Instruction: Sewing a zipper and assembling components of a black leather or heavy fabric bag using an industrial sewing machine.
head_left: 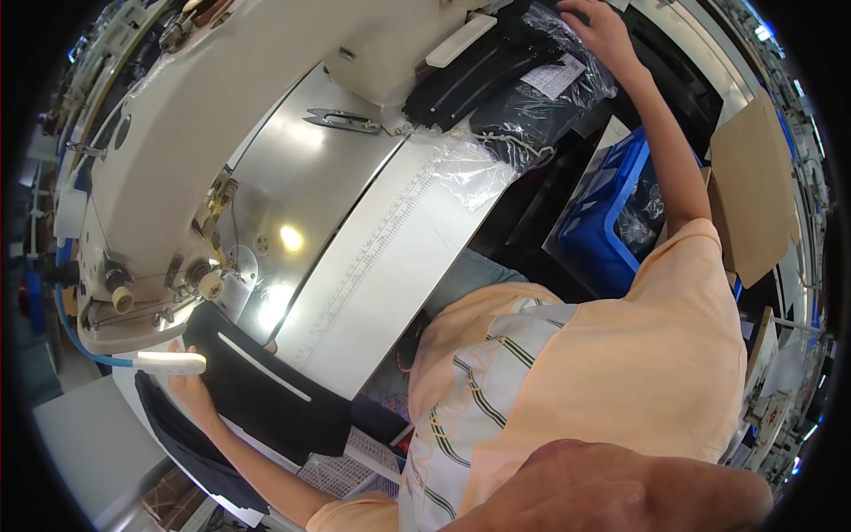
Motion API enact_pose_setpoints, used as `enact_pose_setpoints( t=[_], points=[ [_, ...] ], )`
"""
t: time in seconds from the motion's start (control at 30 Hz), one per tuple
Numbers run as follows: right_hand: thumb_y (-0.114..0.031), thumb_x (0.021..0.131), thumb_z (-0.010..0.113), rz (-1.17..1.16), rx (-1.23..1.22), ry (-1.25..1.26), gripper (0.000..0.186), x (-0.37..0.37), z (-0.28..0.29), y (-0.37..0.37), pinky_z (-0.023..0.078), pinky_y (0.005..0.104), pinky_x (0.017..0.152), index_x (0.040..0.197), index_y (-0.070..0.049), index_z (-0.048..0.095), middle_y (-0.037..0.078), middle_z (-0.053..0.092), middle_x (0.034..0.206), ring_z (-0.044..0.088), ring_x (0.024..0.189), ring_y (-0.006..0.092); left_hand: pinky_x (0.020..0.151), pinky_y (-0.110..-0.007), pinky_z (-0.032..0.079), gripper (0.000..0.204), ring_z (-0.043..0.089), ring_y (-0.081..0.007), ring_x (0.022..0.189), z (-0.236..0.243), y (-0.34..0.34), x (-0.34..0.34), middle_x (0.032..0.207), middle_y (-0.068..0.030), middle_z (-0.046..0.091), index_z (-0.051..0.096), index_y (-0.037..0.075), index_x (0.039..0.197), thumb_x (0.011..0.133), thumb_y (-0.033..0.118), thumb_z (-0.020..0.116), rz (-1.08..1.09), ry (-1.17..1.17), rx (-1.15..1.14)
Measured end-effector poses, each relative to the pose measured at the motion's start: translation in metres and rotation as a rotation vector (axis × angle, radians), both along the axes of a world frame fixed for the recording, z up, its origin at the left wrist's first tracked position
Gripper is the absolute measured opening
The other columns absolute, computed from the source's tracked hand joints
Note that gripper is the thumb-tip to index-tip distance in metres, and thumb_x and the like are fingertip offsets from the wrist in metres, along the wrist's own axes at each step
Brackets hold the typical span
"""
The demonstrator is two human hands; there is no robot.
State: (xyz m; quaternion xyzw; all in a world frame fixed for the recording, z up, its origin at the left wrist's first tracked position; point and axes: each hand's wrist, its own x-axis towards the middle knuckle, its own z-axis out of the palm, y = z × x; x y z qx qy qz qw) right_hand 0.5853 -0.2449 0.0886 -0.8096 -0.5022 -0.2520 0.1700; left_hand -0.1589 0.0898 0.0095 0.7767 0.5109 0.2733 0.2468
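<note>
My left hand (190, 390) is at the sewing machine's head, against the edge of a black fabric panel (275, 399) with a white strip along it. A white lamp-like piece on a blue cable (168, 362) covers most of its fingers, so their grip is hidden. Another small fingertip shows at the panel's upper edge. My right hand (603, 35) reaches to the far right, its fingers apart, over a clear plastic bag (581, 80). Black zippers (483, 75) lie beside that bag. I see nothing held in my right hand.
The pale sewing machine (168, 151) arches over a metal bed plate (301, 177). Thread snips (341, 121) rest there. A white table with a printed ruler (372, 239) runs alongside. A blue crate (598, 222) and an open cardboard box (753, 186) stand right.
</note>
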Motion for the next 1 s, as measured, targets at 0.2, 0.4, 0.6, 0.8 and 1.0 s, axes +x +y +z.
enact_pose_setpoints(
  t=[0.2, 0.4, 0.6, 0.8, 1.0],
  points=[
    [-0.019, 0.078, 0.061, -0.075, -0.056, -0.021, 0.017, 0.087, -0.001, 0.006, 0.048, 0.0457, 0.071, 0.078, -0.001, 0.063, 0.022, 0.060, 0.078, 0.060, 0.075, 0.0375, 0.104, -0.039, 0.035, 0.044, 0.050, -0.0366, 0.122, 0.028, -0.040, 0.043, 0.132, -0.0208, 0.054, 0.055, -0.004, 0.128, 0.091, 0.017, 0.065, 0.042, 0.400, 0.309],
    [-0.017, 0.079, 0.064, -0.047, 0.308, 0.737, 0.019, 0.054, 0.020, -0.003, 0.050, 0.0384, 0.072, 0.090, -0.001, 0.068, 0.016, 0.064, 0.085, 0.064, 0.082, 0.0298, 0.110, -0.040, 0.030, 0.040, 0.044, -0.0298, 0.131, 0.037, -0.134, 0.067, 0.134, -0.0124, 0.057, 0.057, 0.003, 0.130, 0.091, 0.010, 0.062, -0.032, 0.156, 0.097],
    [-0.009, 0.079, 0.065, 0.599, 0.113, 0.538, 0.020, -0.168, 0.020, 0.028, 0.052, 0.0333, 0.077, 0.097, -0.004, 0.068, 0.010, 0.066, 0.099, 0.063, 0.091, 0.0273, 0.105, -0.032, 0.037, 0.037, 0.055, -0.0205, 0.119, 0.032, -0.167, 0.119, 0.125, -0.0117, 0.061, 0.059, 0.001, 0.127, 0.090, -0.001, 0.061, -0.073, -0.156, 0.072],
    [-0.002, 0.071, 0.072, 1.182, -0.153, 0.150, 0.020, -0.325, -0.060, 0.117, 0.051, 0.0327, 0.072, 0.089, -0.006, 0.064, 0.002, 0.063, 0.099, 0.059, 0.083, 0.0221, 0.105, -0.037, 0.035, 0.033, 0.050, -0.0259, 0.122, 0.036, -0.206, 0.136, 0.126, -0.0125, 0.056, 0.061, 0.003, 0.122, 0.090, 0.000, 0.057, -0.169, 0.104, 0.344],
    [-0.015, 0.074, 0.077, 1.293, -0.158, 0.296, 0.043, -0.332, -0.063, 0.106, 0.052, 0.0331, 0.080, 0.112, -0.004, 0.062, 0.008, 0.062, 0.116, 0.060, 0.097, 0.0262, 0.110, -0.055, 0.022, 0.059, 0.050, -0.0236, 0.125, 0.017, -0.240, 0.117, 0.138, -0.0023, 0.052, 0.054, 0.010, 0.133, 0.082, 0.034, 0.070, -0.315, 0.357, 0.219]
  ],
)
